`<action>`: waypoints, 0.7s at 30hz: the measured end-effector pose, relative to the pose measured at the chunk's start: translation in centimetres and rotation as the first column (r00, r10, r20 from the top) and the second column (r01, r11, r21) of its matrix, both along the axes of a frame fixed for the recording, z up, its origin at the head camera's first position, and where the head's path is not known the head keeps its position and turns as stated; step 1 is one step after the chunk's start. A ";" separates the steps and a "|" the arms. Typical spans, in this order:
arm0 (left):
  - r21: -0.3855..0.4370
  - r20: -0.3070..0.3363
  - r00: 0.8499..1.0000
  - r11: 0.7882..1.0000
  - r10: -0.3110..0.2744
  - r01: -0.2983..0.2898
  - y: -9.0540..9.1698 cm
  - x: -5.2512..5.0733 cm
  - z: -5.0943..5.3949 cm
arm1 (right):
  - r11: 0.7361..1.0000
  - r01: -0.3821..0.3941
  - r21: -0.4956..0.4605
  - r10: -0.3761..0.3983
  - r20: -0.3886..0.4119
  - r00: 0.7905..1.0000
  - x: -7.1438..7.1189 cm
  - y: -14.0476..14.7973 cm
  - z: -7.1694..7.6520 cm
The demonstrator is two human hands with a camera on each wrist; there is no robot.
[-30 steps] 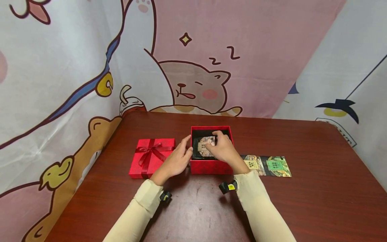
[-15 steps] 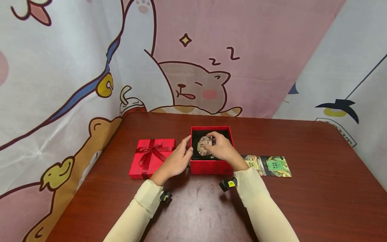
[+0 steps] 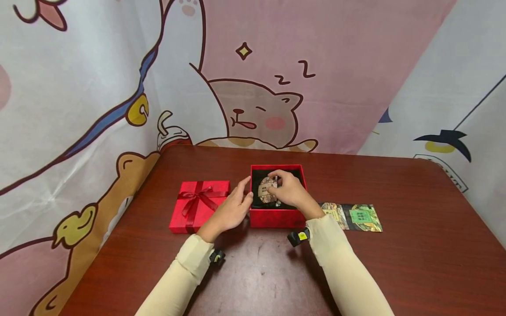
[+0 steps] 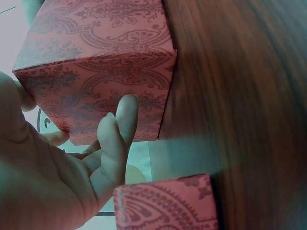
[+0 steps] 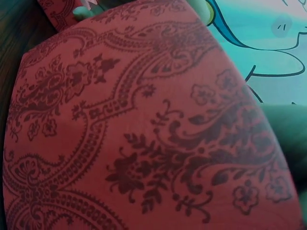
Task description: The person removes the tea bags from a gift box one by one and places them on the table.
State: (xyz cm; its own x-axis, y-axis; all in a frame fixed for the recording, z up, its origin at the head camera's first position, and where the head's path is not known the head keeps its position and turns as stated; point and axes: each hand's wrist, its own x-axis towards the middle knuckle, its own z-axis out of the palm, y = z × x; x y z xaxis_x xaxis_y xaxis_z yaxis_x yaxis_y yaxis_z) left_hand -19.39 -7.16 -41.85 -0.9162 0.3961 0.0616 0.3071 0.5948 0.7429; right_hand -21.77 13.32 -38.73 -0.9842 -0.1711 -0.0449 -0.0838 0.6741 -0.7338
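Note:
An uncovered red box [image 3: 276,218] with a dark inside stands mid-table in the head view; its patterned side [image 5: 144,124] fills most of the right wrist view. My right hand [image 3: 290,191] reaches into it and pinches a dark packet with a brown floral label [image 3: 265,191], thumb on the label. The packet's right part is hidden by the fingers. Along the box's left wall rests my left hand [image 3: 233,207], fingers extended. In the left wrist view that hand [image 4: 53,177] has its fingertips against the patterned wall [image 4: 96,91].
Left of the box lies a red lid [image 3: 199,206] with a dark red ribbon bow. Right of it, two packets lie flat, one with a yellow label, partly behind the right forearm, and one with a green label [image 3: 360,216]. A cartoon-printed cloth [image 3: 336,87] hangs behind the table.
The labelled packet has tilted and shifted slightly left and down inside the box, with my right hand still on it. My left hand has stayed at the wall.

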 end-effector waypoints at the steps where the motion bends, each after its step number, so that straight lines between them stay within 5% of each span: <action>1: 0.001 -0.001 1.000 1.000 0.000 0.000 0.0 0.0 0.0 | 1.000 -0.004 0.001 0.004 -0.003 1.000 -0.1 0.0 0.0; 21: 0.006 -0.008 1.000 1.000 0.004 -0.004 0.0 0.1 0.1 | 0.998 -0.051 -0.028 0.051 0.022 0.998 -0.5 0.1 -0.4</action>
State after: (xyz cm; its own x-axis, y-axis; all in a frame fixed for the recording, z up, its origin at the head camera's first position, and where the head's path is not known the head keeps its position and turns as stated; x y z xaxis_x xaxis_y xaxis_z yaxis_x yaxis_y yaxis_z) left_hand -19.32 -7.12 -41.73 -0.9171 0.3923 0.0715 0.3111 0.5916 0.7438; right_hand -22.24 13.40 -39.17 -0.9730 -0.2225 -0.0619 -0.1004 0.6490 -0.7542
